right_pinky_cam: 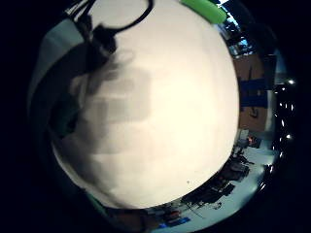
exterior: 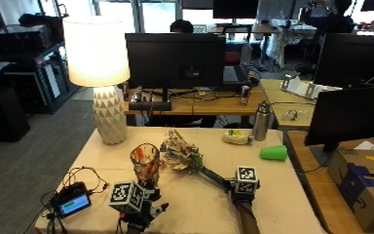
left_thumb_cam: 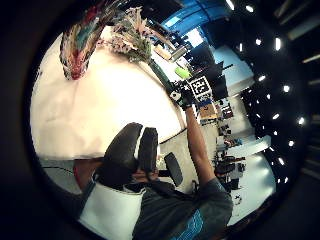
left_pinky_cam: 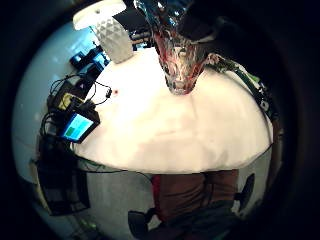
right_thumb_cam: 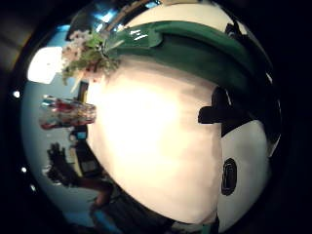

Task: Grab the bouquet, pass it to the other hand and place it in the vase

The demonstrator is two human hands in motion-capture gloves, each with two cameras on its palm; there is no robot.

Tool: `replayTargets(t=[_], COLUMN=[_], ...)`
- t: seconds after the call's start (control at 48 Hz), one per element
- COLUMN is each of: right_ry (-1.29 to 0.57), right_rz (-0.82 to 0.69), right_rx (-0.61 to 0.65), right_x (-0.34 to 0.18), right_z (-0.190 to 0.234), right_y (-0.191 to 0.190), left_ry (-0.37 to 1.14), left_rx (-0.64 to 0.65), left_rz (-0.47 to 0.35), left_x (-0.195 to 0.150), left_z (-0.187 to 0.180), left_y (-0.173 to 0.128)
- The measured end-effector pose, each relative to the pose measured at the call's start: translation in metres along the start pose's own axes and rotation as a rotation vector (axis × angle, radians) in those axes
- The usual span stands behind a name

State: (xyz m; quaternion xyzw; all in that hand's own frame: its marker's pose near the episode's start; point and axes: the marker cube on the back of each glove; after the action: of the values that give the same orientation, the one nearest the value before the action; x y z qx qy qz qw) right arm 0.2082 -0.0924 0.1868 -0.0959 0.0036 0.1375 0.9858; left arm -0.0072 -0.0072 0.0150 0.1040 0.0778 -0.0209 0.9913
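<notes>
Reaching along the desk (exterior: 193,209), the right hand (exterior: 242,186) sits at the tail of the bouquet (exterior: 186,156), right where the green stem wrap runs out toward the near edge; the palm view shows that wrap close against the palm, so the grip looks closed round the stem, though the fingers themselves are hidden under the glove gear. The bouquet lies slanting across the middle of the desk, its pale blossoms just beside the vase (exterior: 145,163), stem end pointing to the person. It reads as light and soft-headed: petals and leaves will crush or shed if squeezed, so the wrapped stem is the only sensible place to take it, low enough to leave room above for the other hand at the handover. The left hand (exterior: 135,207) waits near the front edge just by the vase, and I cannot tell how its fingers stand. That vase looks like tall, narrow glass, so a careless bump could tip it.
</notes>
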Motion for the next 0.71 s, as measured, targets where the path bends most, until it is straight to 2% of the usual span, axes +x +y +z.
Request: replayTargets(t=[0.146,0.208,0.396,0.542,0.709], right_ry=[0.137,0.154,0.081,0.055,-0.033], right_rz=[0.02,0.022,0.027,0.057,0.083], right_rx=[0.044,0.1,0.299,0.29,0.38], right_x=[-0.01,-0.012,-0.014,-0.013,-0.013], right_z=[-0.016,-0.013,-0.004,-0.011,-0.023], right_y=[0.011,0.005,-0.008,0.006,0.007], left_ry=[0.007,0.006,0.01,0.034,0.143], left_rx=[-0.004,-0.007,0.002,0.013,0.079], left_rz=[0.0,0.002,0.001,0.004,0.014], left_x=[-0.001,-0.001,0.002,0.006,0.025], left_z=[0.005,0.006,0.006,0.008,-0.01], left_y=[-0.001,-0.002,-0.004,-0.009,-0.02])
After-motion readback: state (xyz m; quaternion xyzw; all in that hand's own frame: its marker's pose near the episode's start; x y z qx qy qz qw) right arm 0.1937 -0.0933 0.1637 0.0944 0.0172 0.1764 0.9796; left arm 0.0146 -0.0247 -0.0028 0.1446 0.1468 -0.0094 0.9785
